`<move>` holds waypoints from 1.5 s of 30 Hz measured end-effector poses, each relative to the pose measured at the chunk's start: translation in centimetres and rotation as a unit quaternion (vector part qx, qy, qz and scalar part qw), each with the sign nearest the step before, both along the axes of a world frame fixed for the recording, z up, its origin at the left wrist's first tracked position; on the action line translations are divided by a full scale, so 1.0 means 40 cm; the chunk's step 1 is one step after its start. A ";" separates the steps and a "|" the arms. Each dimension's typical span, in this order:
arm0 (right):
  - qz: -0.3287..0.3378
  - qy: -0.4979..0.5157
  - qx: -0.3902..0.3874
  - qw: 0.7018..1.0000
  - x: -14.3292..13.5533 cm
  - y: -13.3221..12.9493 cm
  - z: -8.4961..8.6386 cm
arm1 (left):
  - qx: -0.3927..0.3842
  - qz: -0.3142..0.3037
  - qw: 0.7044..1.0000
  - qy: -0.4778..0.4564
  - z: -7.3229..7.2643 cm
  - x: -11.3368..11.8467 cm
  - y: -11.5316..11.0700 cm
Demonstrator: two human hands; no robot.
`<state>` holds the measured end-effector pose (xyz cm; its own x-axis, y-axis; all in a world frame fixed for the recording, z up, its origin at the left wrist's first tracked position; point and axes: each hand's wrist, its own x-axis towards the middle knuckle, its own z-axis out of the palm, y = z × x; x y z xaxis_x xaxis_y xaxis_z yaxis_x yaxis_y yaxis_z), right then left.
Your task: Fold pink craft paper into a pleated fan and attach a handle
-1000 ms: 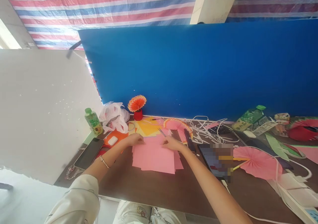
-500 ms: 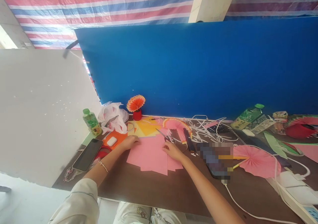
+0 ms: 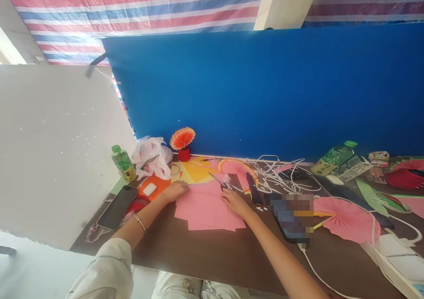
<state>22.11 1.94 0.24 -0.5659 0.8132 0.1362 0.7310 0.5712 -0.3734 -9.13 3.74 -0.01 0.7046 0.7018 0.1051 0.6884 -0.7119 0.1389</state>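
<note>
Several pink paper sheets (image 3: 205,208) lie loosely stacked on the dark table in front of me, their lower edges fanned out of line. At the upper left edge of the stack is my left hand (image 3: 176,191), its fingers closed together on the paper. My right hand (image 3: 234,202) is at the stack's right side, with curled fingers closed on the paper edge. Just beyond the right hand lies a pair of scissors (image 3: 219,181), blades pointing away to the left. Yellow paper (image 3: 195,170) lies behind the pink stack.
Left are a phone (image 3: 117,207), a white earphone case (image 3: 150,189), a green bottle (image 3: 123,163) and a plastic bag (image 3: 153,155). A paper fan flower (image 3: 183,138) stands behind. On the right are tangled white cables (image 3: 281,175), another phone (image 3: 288,224) and a pink pleated fan (image 3: 351,219).
The pink sheets have shifted, and their lower edges sit closer together. My right hand has moved slightly right with the paper; the left hand stays at the upper left edge.
</note>
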 end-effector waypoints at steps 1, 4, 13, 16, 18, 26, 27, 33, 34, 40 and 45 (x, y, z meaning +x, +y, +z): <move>0.004 -0.005 0.012 1.000 0.002 -0.002 -0.003 | 0.006 -0.006 1.000 0.009 0.001 -0.003 -0.001; 0.018 -0.021 0.045 0.999 0.005 -0.009 -0.015 | 0.022 -0.022 0.999 0.037 0.001 -0.011 -0.007; 0.072 -0.071 0.152 0.983 0.011 -0.038 -0.015 | 0.053 -0.042 0.993 0.099 0.013 -0.013 -0.037; 0.093 -0.100 0.199 0.970 0.008 -0.045 -0.010 | 0.052 -0.039 0.991 0.116 0.023 -0.011 -0.040; 0.096 -0.110 0.205 0.968 0.006 -0.048 -0.008 | 0.049 -0.034 0.990 0.127 0.027 -0.011 -0.043; 0.042 -0.091 0.126 0.987 -0.011 -0.073 -0.021 | 0.036 0.015 0.986 0.165 0.018 0.021 -0.077; 0.034 -0.087 0.117 0.989 -0.014 -0.076 -0.022 | 0.033 0.025 0.984 0.171 0.014 0.029 -0.085; -0.031 -0.038 0.028 0.998 -0.023 -0.049 -0.008 | 0.026 0.075 0.978 0.192 -0.003 0.067 -0.129; -0.046 -0.027 0.013 0.998 -0.023 -0.039 -0.005 | 0.025 0.078 0.978 0.193 -0.004 0.070 -0.134; -0.126 0.021 -0.071 0.989 -0.024 -0.006 -0.008 | -0.040 0.144 0.972 0.180 -0.003 0.081 -0.158; -0.125 0.037 -0.079 0.988 -0.033 -0.031 0.004 | -0.056 0.222 0.965 0.129 0.037 0.115 -0.151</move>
<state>20.81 0.70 0.42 -0.3384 0.9405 0.0299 0.8086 0.3069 -0.5020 -4.54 -2.28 1.47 0.3251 0.9371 -0.1269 0.9438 -0.3300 -0.0193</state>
